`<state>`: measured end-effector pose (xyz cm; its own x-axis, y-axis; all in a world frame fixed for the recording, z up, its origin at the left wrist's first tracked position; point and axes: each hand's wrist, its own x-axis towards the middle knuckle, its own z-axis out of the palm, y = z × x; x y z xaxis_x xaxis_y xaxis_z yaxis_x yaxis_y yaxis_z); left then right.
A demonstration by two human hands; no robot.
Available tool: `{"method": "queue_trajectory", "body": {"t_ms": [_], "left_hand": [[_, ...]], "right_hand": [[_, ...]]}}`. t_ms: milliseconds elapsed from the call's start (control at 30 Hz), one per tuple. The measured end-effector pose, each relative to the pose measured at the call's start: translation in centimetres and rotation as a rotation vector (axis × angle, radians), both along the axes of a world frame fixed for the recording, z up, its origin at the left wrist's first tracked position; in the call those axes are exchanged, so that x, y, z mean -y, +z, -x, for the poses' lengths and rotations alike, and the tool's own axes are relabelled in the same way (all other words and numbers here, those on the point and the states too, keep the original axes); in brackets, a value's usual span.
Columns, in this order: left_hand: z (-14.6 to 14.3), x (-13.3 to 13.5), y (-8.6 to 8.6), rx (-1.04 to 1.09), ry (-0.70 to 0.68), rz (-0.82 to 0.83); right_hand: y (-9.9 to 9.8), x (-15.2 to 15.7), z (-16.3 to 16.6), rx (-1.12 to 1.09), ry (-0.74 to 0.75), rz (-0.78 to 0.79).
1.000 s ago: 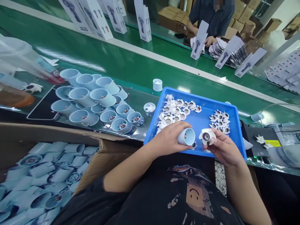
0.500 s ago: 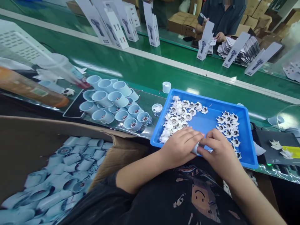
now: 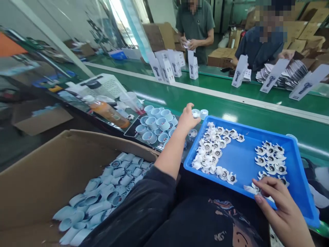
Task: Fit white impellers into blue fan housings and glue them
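My left hand (image 3: 189, 119) reaches out past the blue tray's far left corner. Its thumb and index finger are around a short light-blue cylinder (image 3: 196, 113) with something white inside. Beside it stands a similar cylinder (image 3: 204, 114), and another (image 3: 192, 133) is nearer me, by the tray's left side. My right hand (image 3: 279, 202) is over the front edge of the blue tray (image 3: 239, 154), thumb and index finger at a small white fan wheel (image 3: 252, 189). White fan wheels lie in the tray, one group at the left (image 3: 208, 147), another at the right (image 3: 270, 159).
Light-blue cylinders (image 3: 152, 122) are stacked left of the tray. A cardboard box (image 3: 84, 140) at lower left holds many more. An orange bottle (image 3: 110, 114) lies beyond. White printed boxes (image 3: 240, 72) stand along the green belt (image 3: 226, 96); two people are across it.
My hands have moved apart. The left carried the light-blue cylinder forward and left, beside the standing one; the right moved to a fan wheel at the tray's front. The view has swung left and up.
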<state>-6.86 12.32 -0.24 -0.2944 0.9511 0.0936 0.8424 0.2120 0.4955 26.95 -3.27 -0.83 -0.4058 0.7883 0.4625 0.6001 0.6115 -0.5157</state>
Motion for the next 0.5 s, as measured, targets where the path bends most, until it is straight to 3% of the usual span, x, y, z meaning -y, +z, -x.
{"method": "queue_trajectory", "body": {"t_ms": [167,267,400,500], "left_hand": [[2.2,-3.7,-1.2,-0.034,0.028,0.228],[3.8,-3.9,0.5,-0.065,0.052,0.212],[6.6,-2.4,3.2,-0.14,0.193,0.145],[8.1,-0.3,3.7,-0.178,0.203,0.151]], "right_hand": [[-1.5,0.0,-0.9,0.077,0.111,-0.086],[-1.8,0.6,-2.2,0.07,0.086,-0.067],[-0.9,1.7,-3.4,0.04,0.066,-0.133],[0.3,2.2,-2.9,-0.009,0.05,-0.126]]}}
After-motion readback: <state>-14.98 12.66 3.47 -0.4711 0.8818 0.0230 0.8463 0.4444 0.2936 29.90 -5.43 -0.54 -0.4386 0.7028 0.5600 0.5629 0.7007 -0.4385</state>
